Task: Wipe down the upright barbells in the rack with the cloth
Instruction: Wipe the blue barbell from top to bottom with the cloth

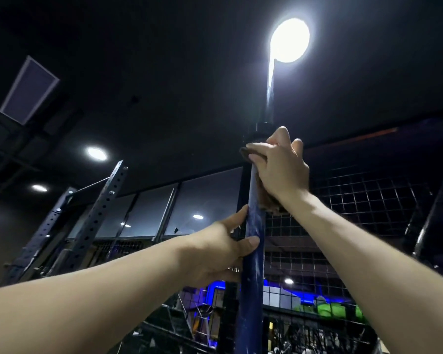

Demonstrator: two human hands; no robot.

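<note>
Looking up: head view tilted toward a dark ceiling, along one upright barbell (252, 251)
Barbell: blue, scuffed shaft rising from the lower edge through the middle; its darker upper sleeve ends in front of a bright ceiling lamp (289, 39)
Cloth (267, 200): brown, wrapped round the shaft high up, one edge showing above the fingers and a fold hanging below the palm
Right hand (279, 169): fingers curled round the cloth and the shaft, gripping both just under the sleeve collar
Left hand (215, 254): lower on the bare shaft, thumb across the front, fingers curled behind it, holding it
Hands apart: right above left, a stretch of bare shaft between them
Behind: black wire mesh (356, 200) to the right, a perforated steel upright (97, 218) to the left, window panes between them
Ceiling: smaller round lamps at left, a pale rectangular panel (28, 90)
</note>
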